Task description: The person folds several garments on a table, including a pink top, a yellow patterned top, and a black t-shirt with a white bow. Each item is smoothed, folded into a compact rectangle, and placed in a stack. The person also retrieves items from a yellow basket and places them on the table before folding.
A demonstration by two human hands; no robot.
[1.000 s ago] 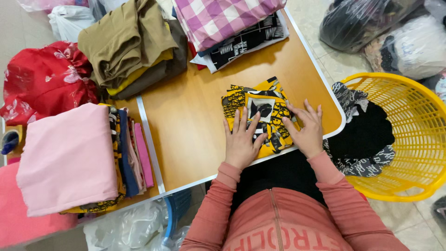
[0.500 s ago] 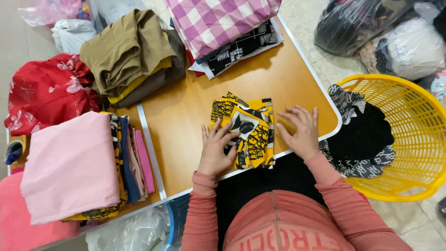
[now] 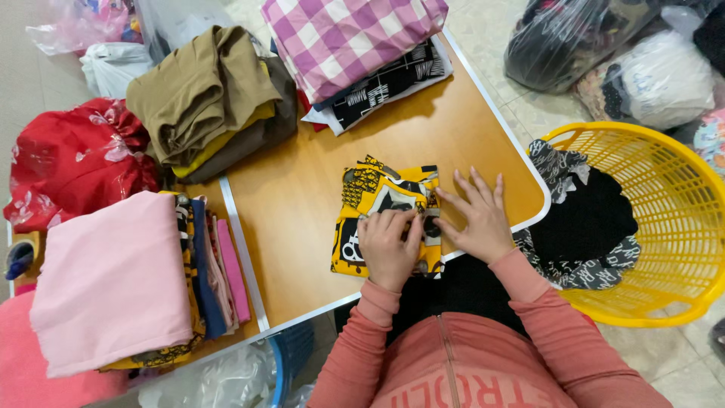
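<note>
Orange tabletop (image 3: 302,181) underfoot of all this laundry, and at its near edge lies the yellow-and-black printed garment (image 3: 381,208), folded into a small packet. Left hand (image 3: 389,245) sits on it, fingers curled and pressing the fold; right hand (image 3: 476,215) lies flat and spread, touching the packet's right edge. Looks like the final smoothing of a fold. Left of the garment, a pink-topped stack (image 3: 113,279); beyond it, olive clothes (image 3: 200,98) and checked fabric (image 3: 347,38); right, a yellow basket (image 3: 664,219).

A folded yellow-and-black patterned cloth (image 3: 381,198) lies flat near the wooden table's front edge.
</note>
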